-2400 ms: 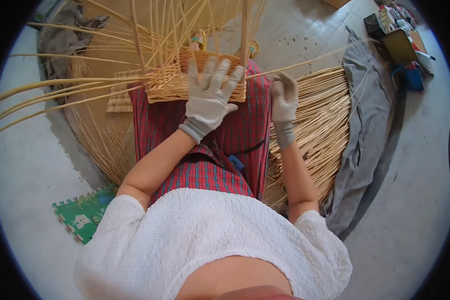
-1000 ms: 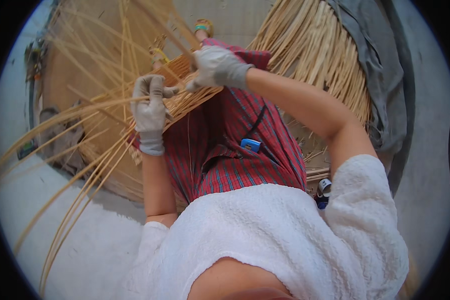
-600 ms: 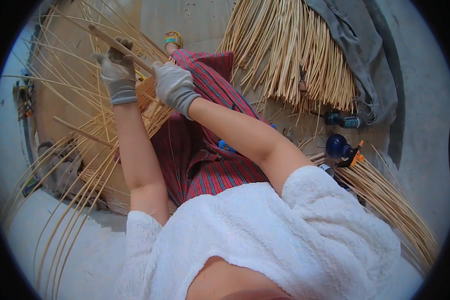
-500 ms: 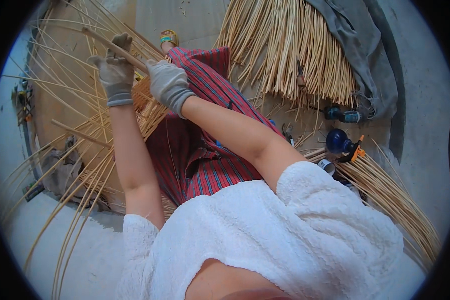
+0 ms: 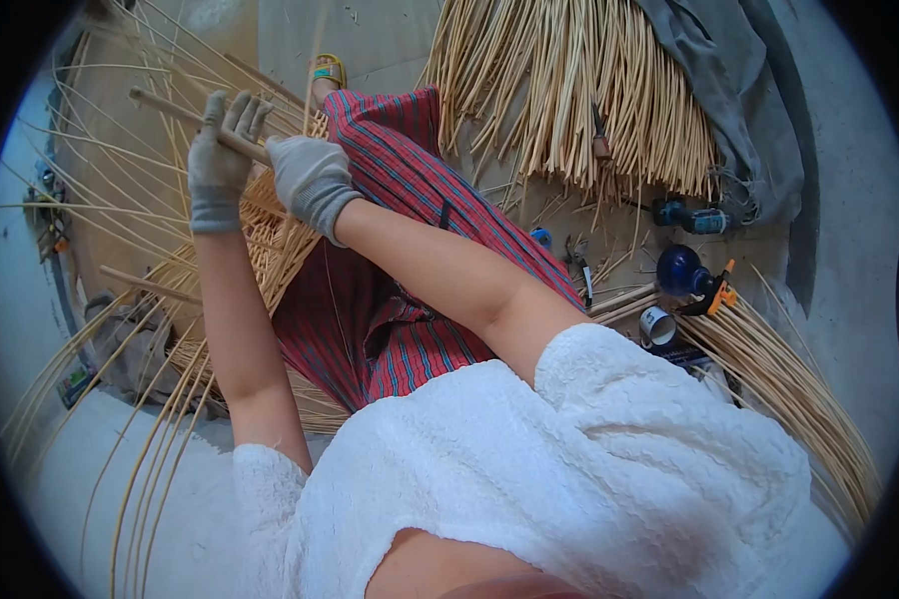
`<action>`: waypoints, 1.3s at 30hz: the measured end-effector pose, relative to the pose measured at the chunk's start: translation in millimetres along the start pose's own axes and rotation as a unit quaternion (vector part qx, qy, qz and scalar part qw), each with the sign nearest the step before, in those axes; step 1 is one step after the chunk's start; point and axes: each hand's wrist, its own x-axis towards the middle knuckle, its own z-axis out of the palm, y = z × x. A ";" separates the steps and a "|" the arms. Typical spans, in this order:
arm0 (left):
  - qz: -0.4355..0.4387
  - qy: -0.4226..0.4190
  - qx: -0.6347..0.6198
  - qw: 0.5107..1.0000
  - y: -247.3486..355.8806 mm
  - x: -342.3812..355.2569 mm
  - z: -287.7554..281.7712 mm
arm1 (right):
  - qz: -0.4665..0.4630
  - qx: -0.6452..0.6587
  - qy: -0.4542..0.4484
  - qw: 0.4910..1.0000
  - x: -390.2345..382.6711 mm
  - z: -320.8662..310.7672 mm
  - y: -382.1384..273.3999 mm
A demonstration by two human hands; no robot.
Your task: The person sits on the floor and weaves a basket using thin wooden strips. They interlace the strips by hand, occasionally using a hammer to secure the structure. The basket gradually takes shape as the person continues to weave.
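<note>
My gloved right hand [image 5: 310,180] grips a thick wooden stake [image 5: 180,112] that slants up to the left from the basket. My gloved left hand [image 5: 220,160] is against the stake a little to the left, its fingers stretched upward and apart rather than wrapped round it. Below both hands a partly woven basket [image 5: 275,240] rests tilted over my red plaid-covered legs [image 5: 410,160], partly hidden by my arms, with many long pale rods [image 5: 120,160] sticking out of it.
A fanned bundle of rods [image 5: 539,85] and grey cloth [image 5: 729,110] lie at upper right. Below them are a wooden-handled tool [image 5: 601,145], a cordless drill [image 5: 689,218], a blue spray bottle [image 5: 679,270], a white cylinder [image 5: 657,325] and another rod bundle [image 5: 789,379].
The basket has turned diagonally leftward since the earliest frame, and my right hand took hold of the stake. Over the last half second, both hands shifted slightly leftward and my left hand dropped a little.
</note>
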 end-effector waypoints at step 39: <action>-0.508 -0.274 0.037 0.816 -144.4 -159.4 22.2 | 0.153 -0.172 0.025 0.973 89.9 15.7 449.6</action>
